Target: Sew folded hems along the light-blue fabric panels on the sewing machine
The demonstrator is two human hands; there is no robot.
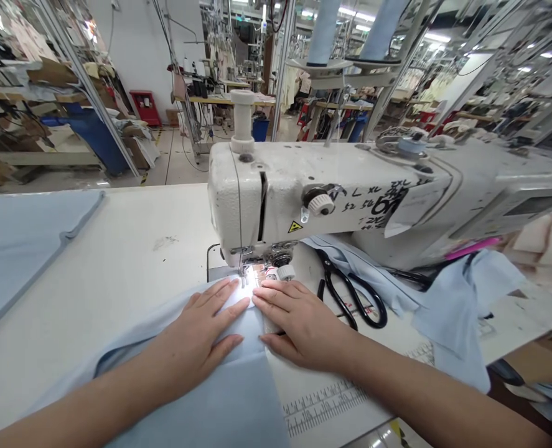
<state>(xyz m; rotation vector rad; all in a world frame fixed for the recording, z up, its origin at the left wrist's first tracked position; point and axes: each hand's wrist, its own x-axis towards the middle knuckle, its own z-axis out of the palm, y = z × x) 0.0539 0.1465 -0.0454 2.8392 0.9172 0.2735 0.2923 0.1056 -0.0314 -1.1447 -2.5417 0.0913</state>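
A light blue fabric piece [238, 398] lies under the needle area of a white sewing machine [276, 193]. The presser foot [244, 272] is lit by a small lamp, and the cloth edge runs up to it. My left hand [205, 330] rests flat on the fabric, fingers stretched toward the presser foot. Just right of the foot, my right hand [299, 317] lies flat with its fingertips at the fabric's right edge. Both hands are open and press from above without grasping.
Black-handled scissors [350, 286] lie right of my right hand, near more light blue fabric [462, 305]. Another blue piece [28, 242] lies on the white table [145, 230] at left. A printed ruler scale [322, 404] marks the front. Thread cones [323, 37] stand behind.
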